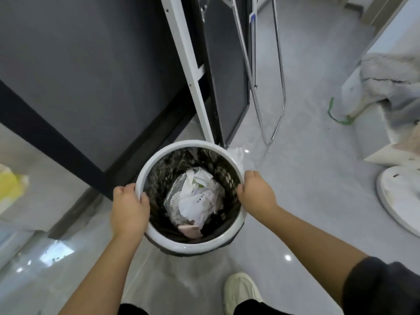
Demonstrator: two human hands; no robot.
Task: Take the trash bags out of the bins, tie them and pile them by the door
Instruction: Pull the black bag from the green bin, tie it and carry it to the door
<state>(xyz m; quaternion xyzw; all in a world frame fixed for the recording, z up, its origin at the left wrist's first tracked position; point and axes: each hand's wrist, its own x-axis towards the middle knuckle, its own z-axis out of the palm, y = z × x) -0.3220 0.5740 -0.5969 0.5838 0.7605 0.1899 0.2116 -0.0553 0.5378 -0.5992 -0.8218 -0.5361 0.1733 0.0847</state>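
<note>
Rim of one bin [181, 245] is gripped by two hands: left hand [128, 205] at nine o'clock, right hand [256, 192] at three. One dark trash bag [159, 178] with crumpled papers [197, 201] is seen inside.

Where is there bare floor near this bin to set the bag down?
Bare tile lies right of the bin, between it and the round white base. Another patch lies left, along the dark cabinet. Behind the bin it is crowded: white frame leg, chrome rack, crumpled paper.
</note>
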